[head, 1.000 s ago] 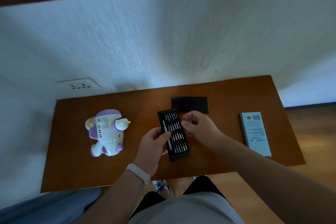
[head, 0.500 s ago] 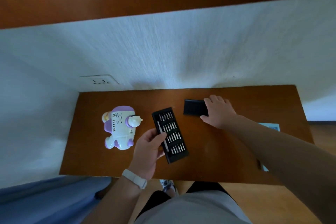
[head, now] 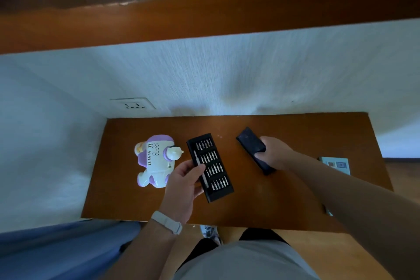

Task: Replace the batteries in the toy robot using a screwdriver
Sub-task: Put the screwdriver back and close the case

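By my reading the job is barely begun: the toy robot [head: 156, 161] lies on the counter [head: 261, 200] just left of the open bit tray [head: 212, 168], gripped by neither hand, with no battery door visibly open and no batteries in sight. The left hand [head: 184, 186] grasps the tray's left edge, its thumb across the slim silver screwdriver [head: 200, 166] in its slot (not yet lifted out). The right hand [head: 276, 154] is curled round the black cover [head: 250, 143], holding it tilted right of the tray; unscrewing, swapping cells and closing up all remain.
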Available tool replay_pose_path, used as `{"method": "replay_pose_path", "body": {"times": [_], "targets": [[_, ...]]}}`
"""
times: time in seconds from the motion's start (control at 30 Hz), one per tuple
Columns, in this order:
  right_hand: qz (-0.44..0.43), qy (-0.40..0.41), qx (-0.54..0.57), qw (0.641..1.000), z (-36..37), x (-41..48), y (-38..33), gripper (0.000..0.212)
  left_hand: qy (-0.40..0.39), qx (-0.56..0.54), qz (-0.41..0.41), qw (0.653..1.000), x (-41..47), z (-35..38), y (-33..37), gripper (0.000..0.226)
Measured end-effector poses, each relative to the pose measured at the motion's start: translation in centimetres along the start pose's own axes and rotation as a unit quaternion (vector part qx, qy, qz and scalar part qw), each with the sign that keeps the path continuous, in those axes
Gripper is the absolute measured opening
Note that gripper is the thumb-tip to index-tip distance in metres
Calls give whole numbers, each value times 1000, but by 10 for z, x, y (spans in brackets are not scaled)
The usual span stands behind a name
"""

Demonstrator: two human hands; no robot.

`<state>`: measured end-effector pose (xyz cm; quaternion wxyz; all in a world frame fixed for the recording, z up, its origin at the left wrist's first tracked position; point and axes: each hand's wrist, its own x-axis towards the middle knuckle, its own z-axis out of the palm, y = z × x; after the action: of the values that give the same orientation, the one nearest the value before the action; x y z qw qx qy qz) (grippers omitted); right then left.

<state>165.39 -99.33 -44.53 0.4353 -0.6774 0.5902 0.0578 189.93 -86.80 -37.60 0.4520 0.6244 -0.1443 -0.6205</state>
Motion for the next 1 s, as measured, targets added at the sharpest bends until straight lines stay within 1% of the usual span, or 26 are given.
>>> {"method": "replay_pose_path", "body": {"times": [0.07, 0.13, 0.17, 0.2, 0.27, 0.3, 0.37, 0.47, 0.5, 0.53, 0.57, 0.7, 0.8, 0.87, 0.93, 1.0], "targets": [[14, -12, 146, 989, -2, -19, -5, 14, -2, 6, 7, 1000, -1, 1, 4, 18], [35, -15, 286, 958, -4, -40, -10, 23, -9, 7, 12, 1000, -3, 1, 9, 18], [40, -24, 358, 932, -4, -51, -13, 29, -13, 5, 13, 1000, -3, 1, 11, 19], [35, -43, 435, 899, -4, -60, -14, 33, -17, 1, 14, 1000, -3, 1, 14, 19], [3, -90, 572, 815, -2, -79, -13, 42, -24, -7, 14, 1000, -2, 3, 18, 19], [-13, -107, 622, 776, -1, -87, -12, 46, -26, -10, 14, 1000, -2, 4, 20, 19], [-42, -131, 688, 713, 2, -101, -11, 51, -32, -18, 13, 999, -1, 8, 24, 18], [-62, -139, 759, 633, 5, -112, -10, 49, -40, -21, 15, 999, 1, 14, 29, 16], [-56, -134, 775, 615, 5, -115, -9, 51, -42, -21, 16, 999, 2, 16, 30, 16], [-46, -125, 783, 607, 4, -118, -9, 53, -45, -22, 16, 999, 2, 18, 31, 16], [-35, -114, 786, 606, 2, -120, -10, 53, -49, -23, 15, 998, 3, 20, 31, 16], [-7, -69, 772, 632, -9, -129, -14, 53, -64, -18, 15, 998, 3, 29, 34, 15], [-9, -42, 762, 646, -16, -134, -16, 54, -68, -14, 19, 997, 2, 36, 36, 15], [-7, -28, 747, 664, -18, -138, -16, 52, -74, -20, 24, 997, 1, 40, 38, 18], [-14, -22, 715, 699, -19, -142, -16, 51, -77, -23, 31, 996, 0, 44, 40, 22], [-25, -14, 649, 760, -19, -146, -18, 46, -68, -28, 45, 996, -1, 47, 42, 15]]}}
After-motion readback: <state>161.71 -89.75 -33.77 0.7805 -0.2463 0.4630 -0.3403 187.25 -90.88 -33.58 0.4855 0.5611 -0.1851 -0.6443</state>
